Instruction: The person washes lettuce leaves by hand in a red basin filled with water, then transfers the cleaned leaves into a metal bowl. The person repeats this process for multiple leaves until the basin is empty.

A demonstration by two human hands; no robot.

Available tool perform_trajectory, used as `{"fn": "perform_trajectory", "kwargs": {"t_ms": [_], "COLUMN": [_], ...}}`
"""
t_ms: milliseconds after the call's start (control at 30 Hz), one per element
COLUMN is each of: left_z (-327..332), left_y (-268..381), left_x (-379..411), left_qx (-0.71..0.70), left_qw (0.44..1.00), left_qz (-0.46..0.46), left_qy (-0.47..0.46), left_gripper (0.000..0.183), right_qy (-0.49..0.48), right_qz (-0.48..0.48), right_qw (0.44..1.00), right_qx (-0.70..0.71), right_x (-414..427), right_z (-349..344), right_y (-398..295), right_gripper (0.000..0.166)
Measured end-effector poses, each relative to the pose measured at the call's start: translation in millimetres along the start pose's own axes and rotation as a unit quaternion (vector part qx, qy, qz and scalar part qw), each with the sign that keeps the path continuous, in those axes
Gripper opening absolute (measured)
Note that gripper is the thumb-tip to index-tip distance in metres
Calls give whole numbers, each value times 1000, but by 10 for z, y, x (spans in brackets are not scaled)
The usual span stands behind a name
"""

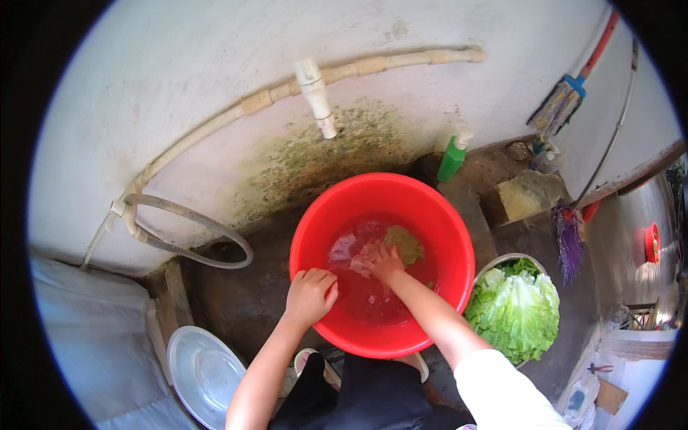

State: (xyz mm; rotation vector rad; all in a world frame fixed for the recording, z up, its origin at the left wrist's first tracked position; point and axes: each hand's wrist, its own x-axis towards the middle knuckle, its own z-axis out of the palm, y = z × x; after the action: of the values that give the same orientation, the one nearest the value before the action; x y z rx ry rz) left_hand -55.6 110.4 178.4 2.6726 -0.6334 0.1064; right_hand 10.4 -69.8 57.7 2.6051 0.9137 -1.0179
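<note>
A large red plastic basin [379,344] stands before me with water inside. My left hand [313,293] rests at the basin's left rim with its fingers curled; whether it grips the rim is hard to see. Inside, my right hand [384,263] reaches down to the water, fingers spread over pale, thin pieces [361,262] that I cannot identify. Just beyond its fingers lies a yellow-green leaf-like piece [404,244]. Right of the basin, pale green leafy lettuce [515,312] fills a round metal bowl [505,258].
A white plastic tap [317,99] juts from the wall pipe behind the basin. A grey hose [196,212] loops at left, above a translucent basin [207,371]. A green pump bottle [452,157], a concrete block [524,196] and a purple mop head [568,244] are at right.
</note>
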Motion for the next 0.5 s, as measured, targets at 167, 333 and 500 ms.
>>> {"fn": "perform_trajectory", "kwargs": {"t_ms": [167,333,500], "left_z": [70,112,17], "left_y": [-60,-53,-68], "left_x": [20,41,-26], "left_qx": [-60,-76,-49], "left_qw": [996,995,996], "left_qz": [-46,-48,-61], "left_qy": [49,46,30], "left_gripper": [12,8,9], "right_qy": [77,152,268], "right_qz": [24,-25,-27], "right_qw": [996,986,919], "right_qx": [41,65,286], "right_x": [392,156,-516], "right_z": [630,282,-589], "right_y": [27,344,457], "right_gripper": [34,20,20]}}
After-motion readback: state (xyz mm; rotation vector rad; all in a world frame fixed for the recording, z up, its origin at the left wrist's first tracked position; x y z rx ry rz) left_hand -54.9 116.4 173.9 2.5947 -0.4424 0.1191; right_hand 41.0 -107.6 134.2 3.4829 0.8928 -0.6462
